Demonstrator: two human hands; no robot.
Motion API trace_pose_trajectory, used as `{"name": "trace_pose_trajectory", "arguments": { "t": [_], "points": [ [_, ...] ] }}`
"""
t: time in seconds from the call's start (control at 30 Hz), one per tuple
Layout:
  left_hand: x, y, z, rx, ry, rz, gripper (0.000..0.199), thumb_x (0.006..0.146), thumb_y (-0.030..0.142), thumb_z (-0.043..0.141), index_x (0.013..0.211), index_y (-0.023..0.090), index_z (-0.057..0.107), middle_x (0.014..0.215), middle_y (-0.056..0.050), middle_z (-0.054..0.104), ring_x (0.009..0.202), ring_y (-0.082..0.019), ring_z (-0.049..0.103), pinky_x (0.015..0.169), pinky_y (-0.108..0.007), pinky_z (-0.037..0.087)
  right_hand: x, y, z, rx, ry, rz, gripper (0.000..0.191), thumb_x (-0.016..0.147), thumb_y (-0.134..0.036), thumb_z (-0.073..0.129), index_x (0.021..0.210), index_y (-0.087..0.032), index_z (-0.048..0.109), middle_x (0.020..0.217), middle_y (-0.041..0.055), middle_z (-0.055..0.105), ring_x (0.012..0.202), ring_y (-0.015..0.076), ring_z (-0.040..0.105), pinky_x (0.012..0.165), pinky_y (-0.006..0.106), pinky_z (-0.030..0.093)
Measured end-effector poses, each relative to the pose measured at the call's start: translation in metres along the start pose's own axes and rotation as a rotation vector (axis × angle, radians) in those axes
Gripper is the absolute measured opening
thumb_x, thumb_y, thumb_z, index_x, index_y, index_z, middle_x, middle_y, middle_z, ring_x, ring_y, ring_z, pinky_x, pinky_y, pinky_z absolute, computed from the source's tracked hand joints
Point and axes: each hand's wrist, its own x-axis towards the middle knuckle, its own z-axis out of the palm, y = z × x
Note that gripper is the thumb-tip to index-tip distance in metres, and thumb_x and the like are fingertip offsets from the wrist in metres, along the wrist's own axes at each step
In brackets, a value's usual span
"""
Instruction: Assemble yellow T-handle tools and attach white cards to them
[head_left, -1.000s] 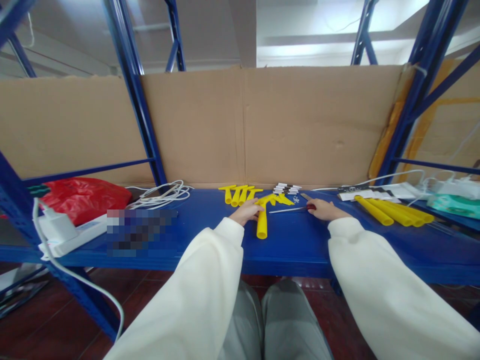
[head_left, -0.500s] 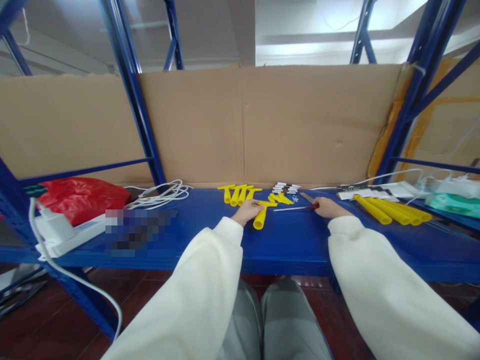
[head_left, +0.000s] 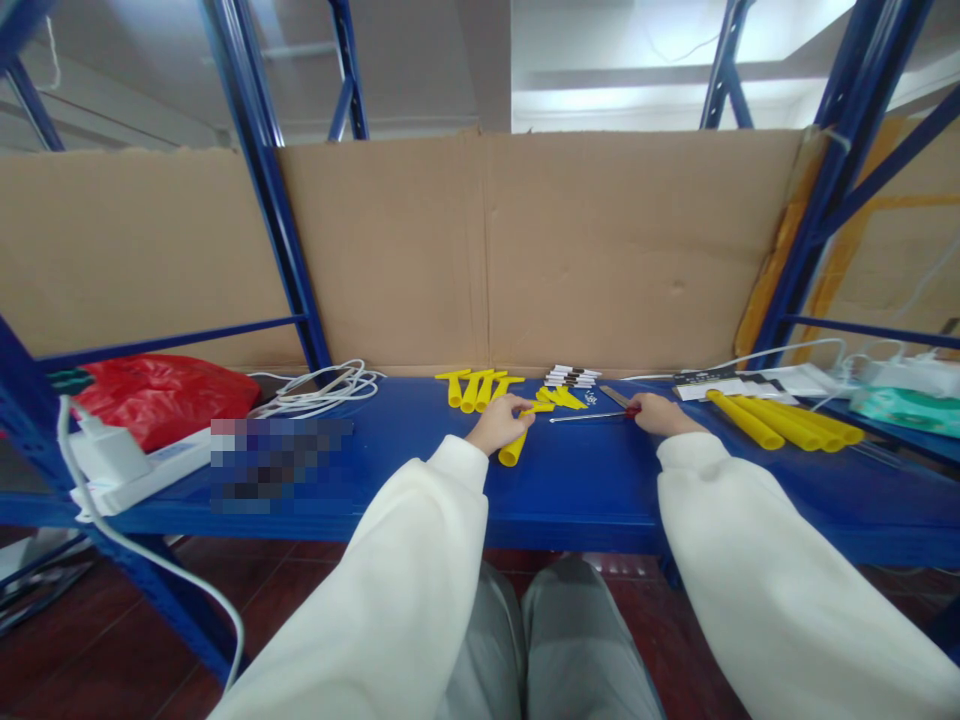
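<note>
My left hand (head_left: 499,424) is closed around a yellow T-shaped scraper handle (head_left: 511,453), whose hollow round end points toward me. The fingers cover much of its crosspiece. In my right hand (head_left: 661,414) is a screwdriver (head_left: 589,417) with a dark red grip, its thin shaft pointing left toward the yellow piece but apart from it. Several like T-shaped pieces (head_left: 469,396) lie in a row behind my left hand. Between the hands, farther back, are small flat yellow parts (head_left: 566,399), tiny screws (head_left: 590,397) and a flat grey strip (head_left: 614,396).
White-and-black strips (head_left: 572,375) are stacked near the cardboard wall (head_left: 600,260). Yellow tubes (head_left: 780,422) lie at right beside wipes packaging (head_left: 907,408). At left are a white cable coil (head_left: 330,388), a red bag (head_left: 165,400) and a power strip (head_left: 165,470). Blue posts (head_left: 270,190) frame the bench.
My left hand has shifted slightly right over the yellow piece, whose round end has swung a little left and toward me. The screwdriver has moved very slightly right.
</note>
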Motion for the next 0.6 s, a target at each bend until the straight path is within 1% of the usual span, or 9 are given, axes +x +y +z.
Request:
{"name": "trace_pose_trajectory", "arguments": {
  "t": [0.07, 0.17, 0.33, 0.47, 0.53, 0.6],
  "points": [
    [0.0, -0.001, 0.002, 0.011, -0.018, 0.025, 0.012, 0.078, 0.012, 0.07, 0.078, 0.021, 0.078, 0.099, -0.007, 0.076, 0.105, -0.025, 0.067, 0.105, -0.039, 0.049, -0.001, -0.002, 0.0, 0.006, 0.0, 0.003, 0.042, 0.081, -0.013, 0.05, 0.113, -0.024, 0.075, 0.12, 0.0132, 0.073, 0.115, 0.0323, 0.066, 0.098, 0.052, 0.049],
    [0.001, -0.004, 0.007, 0.03, -0.013, 0.035, 0.016, 0.079, 0.012, 0.067, 0.075, 0.021, 0.079, 0.096, -0.007, 0.076, 0.104, -0.025, 0.067, 0.104, -0.039, 0.05, -0.001, -0.004, -0.001, 0.008, 0.004, 0.021, 0.042, 0.083, -0.014, 0.049, 0.114, -0.023, 0.074, 0.12, 0.0136, 0.073, 0.115, 0.0318, 0.066, 0.098, 0.051, 0.048],
    [0.003, -0.007, 0.012, 0.052, 0.002, 0.04, 0.019, 0.081, 0.011, 0.064, 0.077, 0.021, 0.08, 0.095, -0.008, 0.076, 0.103, -0.025, 0.068, 0.104, -0.039, 0.05, -0.002, -0.008, -0.003, -0.005, 0.03, 0.033, 0.04, 0.085, -0.014, 0.047, 0.113, -0.025, 0.074, 0.12, 0.0108, 0.074, 0.115, 0.0295, 0.066, 0.1, 0.05, 0.047],
    [0.004, -0.006, 0.01, 0.065, 0.013, 0.028, 0.018, 0.083, 0.01, 0.063, 0.08, 0.017, 0.08, 0.099, -0.011, 0.076, 0.102, -0.026, 0.069, 0.104, -0.04, 0.051, -0.002, -0.008, -0.006, 0.017, 0.048, 0.053, 0.041, 0.086, -0.015, 0.048, 0.118, -0.022, 0.072, 0.125, 0.0135, 0.072, 0.117, 0.0307, 0.065, 0.098, 0.047, 0.049],
    [0.004, -0.004, 0.007, 0.073, 0.044, 0.022, 0.018, 0.083, 0.01, 0.063, 0.082, 0.017, 0.08, 0.103, -0.011, 0.076, 0.106, -0.026, 0.068, 0.105, -0.04, 0.05, 0.001, -0.007, -0.004, 0.031, 0.071, 0.059, 0.041, 0.087, -0.015, 0.048, 0.12, -0.021, 0.072, 0.127, 0.0144, 0.071, 0.118, 0.031, 0.065, 0.097, 0.045, 0.05],
    [0.005, -0.004, 0.005, 0.079, 0.093, 0.033, 0.019, 0.084, 0.01, 0.062, 0.084, 0.018, 0.079, 0.105, -0.01, 0.076, 0.11, -0.026, 0.067, 0.108, -0.04, 0.048, 0.007, -0.006, 0.0, 0.04, 0.132, 0.007, 0.039, 0.089, -0.018, 0.049, 0.12, -0.021, 0.072, 0.124, 0.0144, 0.072, 0.115, 0.0308, 0.067, 0.093, 0.043, 0.052]
  ]
}}
